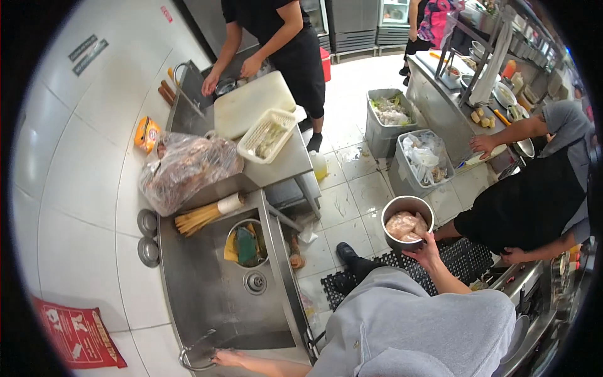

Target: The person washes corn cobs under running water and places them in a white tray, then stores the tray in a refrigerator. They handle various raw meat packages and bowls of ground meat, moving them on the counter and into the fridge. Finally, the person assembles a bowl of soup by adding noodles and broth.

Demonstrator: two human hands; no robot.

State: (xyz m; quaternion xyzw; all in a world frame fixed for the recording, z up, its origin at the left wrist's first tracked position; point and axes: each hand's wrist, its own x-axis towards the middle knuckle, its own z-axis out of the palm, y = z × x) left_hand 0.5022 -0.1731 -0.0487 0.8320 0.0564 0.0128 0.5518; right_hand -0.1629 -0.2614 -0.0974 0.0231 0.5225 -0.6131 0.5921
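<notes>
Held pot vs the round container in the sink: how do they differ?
The held pot is up in the right hand; the round container sits in the sink.
The held pot contains pale pink pieces; the round container holds green and yellow items.
Both are round and open-topped.

Commercial kitchen, by the look of it; deep steel sink (201, 295) against a white tiled wall (81, 188); steel tabletop (291, 164) carrying a broad cutting board (248, 103) and a bulging plastic bag (185, 169) of reddish, meat-like contents; large metal pot (407, 203) with pinkish food; glass-front fridge (396, 12) at the back; grey bin (383, 146) of vegetable scraps; squeeze bottle (517, 81) on the far tabletop; perforated black mat (452, 264) on floor tiles; co-workers in black, one aproned (527, 195).
</notes>
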